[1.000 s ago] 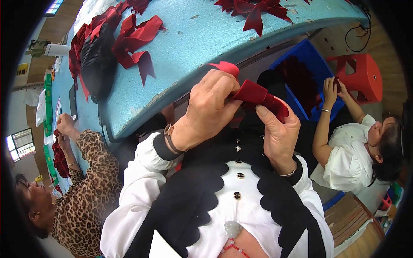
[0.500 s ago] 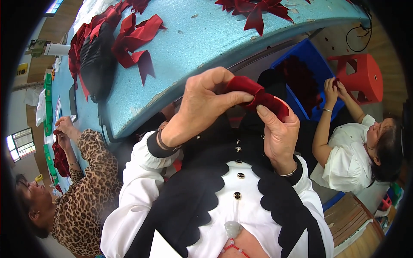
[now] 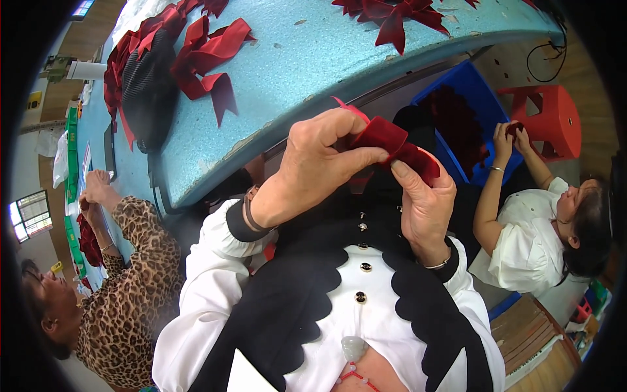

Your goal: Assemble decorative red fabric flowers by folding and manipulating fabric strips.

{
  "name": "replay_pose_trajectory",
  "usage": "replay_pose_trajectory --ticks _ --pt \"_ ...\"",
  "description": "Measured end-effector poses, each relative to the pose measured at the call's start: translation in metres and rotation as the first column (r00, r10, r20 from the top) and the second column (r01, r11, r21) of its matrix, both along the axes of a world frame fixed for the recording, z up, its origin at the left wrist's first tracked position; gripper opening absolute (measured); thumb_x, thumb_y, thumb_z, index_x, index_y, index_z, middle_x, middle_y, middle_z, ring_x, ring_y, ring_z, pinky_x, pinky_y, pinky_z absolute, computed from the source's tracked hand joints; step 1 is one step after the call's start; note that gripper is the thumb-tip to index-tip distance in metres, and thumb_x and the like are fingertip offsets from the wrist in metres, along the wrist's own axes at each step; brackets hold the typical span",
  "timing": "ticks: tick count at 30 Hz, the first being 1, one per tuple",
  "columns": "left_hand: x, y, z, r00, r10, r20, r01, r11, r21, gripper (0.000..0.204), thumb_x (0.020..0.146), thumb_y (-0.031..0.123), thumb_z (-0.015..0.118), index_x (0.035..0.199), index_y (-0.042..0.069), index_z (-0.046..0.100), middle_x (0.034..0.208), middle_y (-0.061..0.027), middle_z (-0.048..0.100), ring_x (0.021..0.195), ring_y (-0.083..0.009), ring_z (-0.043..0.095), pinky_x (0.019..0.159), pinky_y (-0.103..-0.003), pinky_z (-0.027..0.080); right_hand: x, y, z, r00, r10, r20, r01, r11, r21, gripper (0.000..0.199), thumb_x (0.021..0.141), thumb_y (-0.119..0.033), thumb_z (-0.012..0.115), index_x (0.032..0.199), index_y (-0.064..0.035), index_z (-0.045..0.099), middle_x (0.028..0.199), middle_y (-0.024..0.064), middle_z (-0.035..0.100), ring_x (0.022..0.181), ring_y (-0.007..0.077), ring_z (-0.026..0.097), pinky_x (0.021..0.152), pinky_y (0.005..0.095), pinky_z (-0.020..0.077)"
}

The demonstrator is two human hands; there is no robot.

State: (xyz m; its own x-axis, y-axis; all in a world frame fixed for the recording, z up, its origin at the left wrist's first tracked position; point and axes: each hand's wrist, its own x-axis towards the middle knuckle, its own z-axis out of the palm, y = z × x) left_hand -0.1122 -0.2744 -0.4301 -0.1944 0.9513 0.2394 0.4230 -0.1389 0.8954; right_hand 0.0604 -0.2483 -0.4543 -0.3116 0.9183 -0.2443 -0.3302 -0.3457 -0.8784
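Between my two hands is a dark red velvet ribbon bow (image 3: 384, 135), held in front of my chest just off the table's edge. My left hand (image 3: 313, 160) pinches its middle between thumb and curled fingers. My right hand (image 3: 424, 202) grips the other loop, with the thumb pressed near the centre. A thin red end of ribbon pokes up behind my left fingers. Part of the bow is hidden by the fingers.
The blue table (image 3: 274, 85) carries red ribbon bows (image 3: 209, 68) and a black ribbed bag (image 3: 150, 95). A blue crate (image 3: 464, 124) of dark red pieces stands beside a red stool (image 3: 552, 121). Co-workers sit on both sides, a leopard-print sleeve (image 3: 144, 235) at left and a white sleeve (image 3: 522, 251) at right.
The left hand has shifted slightly right and turned a little. More of the bow's loop shows, and a ribbon end has come into sight above the left fingers. Both hands keep hold.
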Motion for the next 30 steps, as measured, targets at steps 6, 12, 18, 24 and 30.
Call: replay_pose_trajectory --ticks 6,12,18,24,30 --pt "0.004 0.001 -0.007 1.0 -0.012 0.011 0.012 0.999 0.041 0.021 0.067 0.008 0.08 0.082 0.001 0.067 0.073 -0.0096 0.064 0.06 -0.0186 0.059 0.054 -0.029 0.046 0.003 0.001 0.002 0.998 0.035 0.046 -0.036 0.999 0.016 0.031 0.08 0.003 0.069 0.11 0.0045 0.061 0.098 0.0108 0.067 0.091 0.0178 0.064 0.088 0.0287 0.0496" --pt "0.007 0.002 -0.01 0.989 -0.037 -0.144 0.055 0.991 0.124 0.022 0.067 0.006 0.078 0.087 0.002 0.067 0.078 -0.0101 0.064 0.071 -0.0248 0.06 0.063 -0.032 0.048 0.001 0.003 0.0 0.999 -0.003 0.045 0.001 0.999 0.044 0.028 0.081 0.001 0.07 0.108 0.0045 0.062 0.095 0.0097 0.067 0.086 0.0154 0.063 0.081 0.0263 0.0499" --pt "0.015 -0.003 -0.003 0.972 -0.064 -0.225 0.107 0.977 0.183 0.026 0.067 0.0 0.075 0.093 0.002 0.068 0.09 -0.0125 0.063 0.084 -0.0277 0.059 0.071 -0.034 0.048 0.001 0.004 0.005 0.998 -0.034 0.049 0.03 0.996 0.088 0.024 0.084 -0.004 0.069 0.105 0.0048 0.063 0.089 0.008 0.068 0.073 0.0125 0.063 0.066 0.0237 0.0515" --pt "0.018 -0.012 -0.007 0.993 -0.08 -0.084 0.086 0.994 0.065 0.03 0.07 -0.001 0.076 0.099 0.001 0.069 0.099 -0.0118 0.063 0.091 -0.0221 0.061 0.077 -0.029 0.048 0.002 0.002 0.006 0.999 -0.033 0.031 0.03 0.996 0.084 0.023 0.084 -0.004 0.069 0.105 0.0047 0.063 0.088 0.008 0.068 0.072 0.013 0.063 0.064 0.0242 0.0516" --pt "0.016 -0.013 -0.01 0.995 -0.093 -0.032 0.095 0.995 0.035 0.03 0.069 -0.001 0.077 0.099 0.002 0.07 0.099 -0.0107 0.064 0.093 -0.0209 0.061 0.079 -0.029 0.049 0.003 -0.001 0.001 0.998 -0.027 0.062 0.023 0.998 0.062 0.023 0.085 -0.004 0.069 0.105 0.0048 0.063 0.088 0.0078 0.068 0.072 0.0127 0.063 0.066 0.0234 0.0512"
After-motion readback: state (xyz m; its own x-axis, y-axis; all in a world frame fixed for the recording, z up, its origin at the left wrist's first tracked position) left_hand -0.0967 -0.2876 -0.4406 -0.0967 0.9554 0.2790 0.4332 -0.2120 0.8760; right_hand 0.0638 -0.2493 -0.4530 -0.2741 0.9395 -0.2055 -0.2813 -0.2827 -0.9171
